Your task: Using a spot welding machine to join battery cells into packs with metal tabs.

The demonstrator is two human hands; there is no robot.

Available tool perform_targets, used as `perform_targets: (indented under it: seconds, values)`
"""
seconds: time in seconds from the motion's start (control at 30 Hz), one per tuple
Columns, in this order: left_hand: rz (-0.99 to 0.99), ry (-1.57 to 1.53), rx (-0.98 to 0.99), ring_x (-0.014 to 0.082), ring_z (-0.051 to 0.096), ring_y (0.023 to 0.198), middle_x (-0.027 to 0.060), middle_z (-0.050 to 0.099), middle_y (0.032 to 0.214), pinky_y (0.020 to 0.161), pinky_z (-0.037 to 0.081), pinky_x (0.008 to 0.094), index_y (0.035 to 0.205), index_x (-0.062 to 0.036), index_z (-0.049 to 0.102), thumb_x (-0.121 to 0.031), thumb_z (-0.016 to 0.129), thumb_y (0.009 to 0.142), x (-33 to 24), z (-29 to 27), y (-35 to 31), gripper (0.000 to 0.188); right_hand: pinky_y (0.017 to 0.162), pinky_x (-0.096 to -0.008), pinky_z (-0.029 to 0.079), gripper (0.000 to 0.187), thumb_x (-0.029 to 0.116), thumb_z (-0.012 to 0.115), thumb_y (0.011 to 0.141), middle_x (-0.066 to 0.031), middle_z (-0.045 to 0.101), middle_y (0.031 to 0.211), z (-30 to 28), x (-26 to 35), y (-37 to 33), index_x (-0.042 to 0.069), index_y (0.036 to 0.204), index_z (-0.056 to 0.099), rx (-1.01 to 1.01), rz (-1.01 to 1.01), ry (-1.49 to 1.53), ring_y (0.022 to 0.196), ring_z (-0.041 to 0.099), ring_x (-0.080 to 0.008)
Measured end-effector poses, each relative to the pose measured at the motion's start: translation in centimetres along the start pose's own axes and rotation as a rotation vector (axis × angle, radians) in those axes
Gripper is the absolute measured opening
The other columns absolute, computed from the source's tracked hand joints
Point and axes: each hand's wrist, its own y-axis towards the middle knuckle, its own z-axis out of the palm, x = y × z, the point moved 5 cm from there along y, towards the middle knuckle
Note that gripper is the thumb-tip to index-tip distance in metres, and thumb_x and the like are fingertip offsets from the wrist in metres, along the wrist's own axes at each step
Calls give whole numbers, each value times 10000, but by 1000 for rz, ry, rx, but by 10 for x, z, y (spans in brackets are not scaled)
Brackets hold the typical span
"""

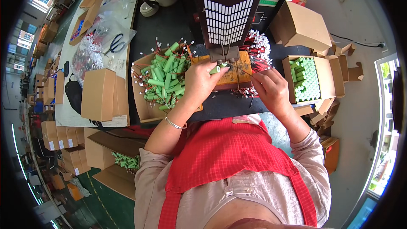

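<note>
My left hand [200, 81] is closed around a green cylindrical battery cell [215, 70] under the head of a black bench machine [227, 19], which looks like a spot welder. The cell's end sits close to the machine's metal electrode holder [224, 54], above a worn orange block [241, 70]. To the right of the block, my right hand [272, 88] has thumb and fingers pinched together on a thin wire lead that runs toward the cell; most of the wire is hard to make out. Whether the wire touches the cell is hidden.
Wired green cells [167, 74] fill an open carton left of the machine. On the right, a carton holds upright green cells [307, 80]. Red leads with white connectors [259, 44] lie behind the block. Scissors [115, 43] rest on the left table beside a cardboard box [98, 95].
</note>
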Motion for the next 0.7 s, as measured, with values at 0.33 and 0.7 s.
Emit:
perform_targets:
  seconds: [0.33, 0.7]
  values:
    - [-40, -142, 41, 204, 601, 620, 94, 640, 803, 545, 459, 279, 902, -27, 662, -184, 691, 773, 2, -7, -8, 206, 562, -239, 442, 108, 61, 692, 763, -35, 599, 693, 15, -19, -8, -2, 826, 630, 110, 475, 425, 620, 556, -114]
    - [-332, -611, 60, 89, 605, 695, 38, 656, 811, 602, 480, 212, 965, 21, 616, -63, 703, 761, 13, -5, -13, 237, 556, -179, 422, 107, 115, 653, 829, 26, 589, 714, 46, -12, -7, 10, 841, 638, 83, 719, 993, 635, 501, -27]
